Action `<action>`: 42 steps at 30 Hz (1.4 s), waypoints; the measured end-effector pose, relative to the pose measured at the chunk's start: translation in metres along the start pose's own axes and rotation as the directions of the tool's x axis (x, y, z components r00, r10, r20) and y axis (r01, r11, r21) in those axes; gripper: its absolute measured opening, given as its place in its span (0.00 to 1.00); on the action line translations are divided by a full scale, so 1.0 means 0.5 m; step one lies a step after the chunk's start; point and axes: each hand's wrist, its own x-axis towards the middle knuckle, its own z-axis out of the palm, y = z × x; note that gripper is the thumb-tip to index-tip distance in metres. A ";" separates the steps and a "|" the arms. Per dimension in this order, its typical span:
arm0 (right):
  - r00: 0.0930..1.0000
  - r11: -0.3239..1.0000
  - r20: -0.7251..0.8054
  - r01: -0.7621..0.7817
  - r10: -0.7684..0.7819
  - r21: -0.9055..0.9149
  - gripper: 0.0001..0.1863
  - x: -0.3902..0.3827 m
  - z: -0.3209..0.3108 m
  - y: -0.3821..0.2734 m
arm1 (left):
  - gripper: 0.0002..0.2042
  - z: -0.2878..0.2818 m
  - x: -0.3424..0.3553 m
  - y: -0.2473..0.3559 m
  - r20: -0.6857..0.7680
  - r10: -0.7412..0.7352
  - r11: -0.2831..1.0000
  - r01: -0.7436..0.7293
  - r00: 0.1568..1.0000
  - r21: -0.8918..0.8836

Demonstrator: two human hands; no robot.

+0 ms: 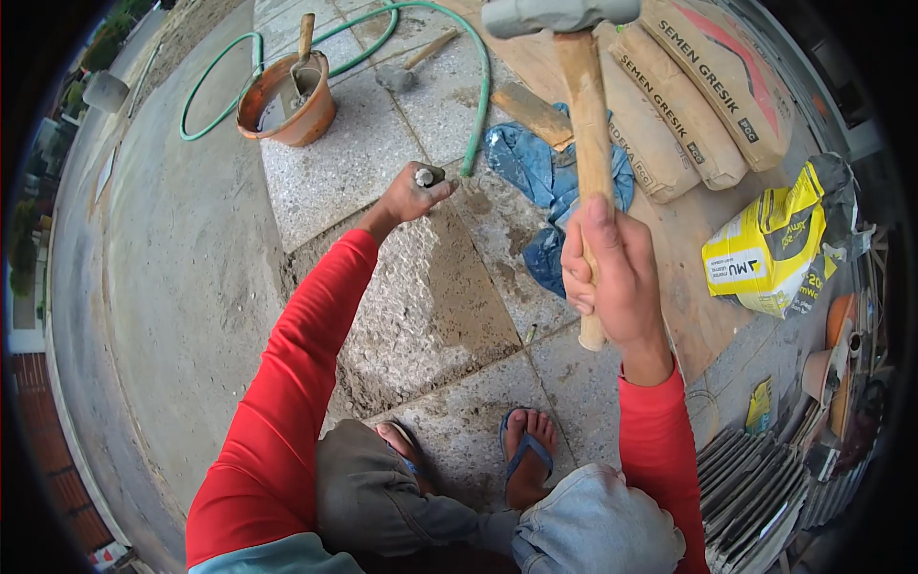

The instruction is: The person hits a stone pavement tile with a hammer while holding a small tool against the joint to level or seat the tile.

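Observation:
My left hand point(406, 201) is closed round a chisel point(425, 177), whose round metal top end points up toward me. Its lower end is hidden by the hand. Below the fist lies a square paving slab point(402, 316) with a rough, chipped, pale surface and a darker damp patch on its right side. My right hand point(617, 277) grips a club hammer point(585, 124) low on its wooden handle. The grey hammer head is raised at the top of the view, apart from the chisel.
An orange bucket point(316, 120) with a trowel point(306, 62) stands far left by a green hose point(481, 81). A mallet point(402, 75), blue cloth point(550, 182) and wood block point(535, 115) lie ahead. Cement bags point(712, 81), a yellow bag point(765, 239) and stacked tiles point(751, 488) sit right.

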 end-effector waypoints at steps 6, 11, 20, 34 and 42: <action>0.887 0.863 -0.126 0.462 -0.445 0.204 0.26 0.040 0.062 0.063 | 0.17 0.017 -0.003 -0.012 -0.015 0.029 1.000 -0.029 0.999 0.013; 0.968 0.812 0.050 -0.176 0.244 -0.557 0.31 0.026 0.062 0.157 | 0.15 0.015 0.000 -0.007 -0.181 0.334 0.935 -0.349 0.925 -0.059; 0.868 0.788 -0.170 0.496 -0.467 0.365 0.31 0.012 0.020 -0.034 | 0.19 0.036 0.005 0.001 -0.057 0.115 0.987 -0.121 0.992 -0.106; 0.978 0.976 -0.036 0.207 -0.205 0.068 0.31 0.000 -0.010 -0.073 | 0.17 0.049 0.011 -0.001 -0.024 0.239 0.971 -0.238 0.971 0.028; 0.870 0.796 -0.093 -0.483 0.485 -0.365 0.29 0.009 0.040 0.202 | 0.17 0.036 0.007 0.025 -0.063 0.141 0.989 -0.143 0.988 -0.026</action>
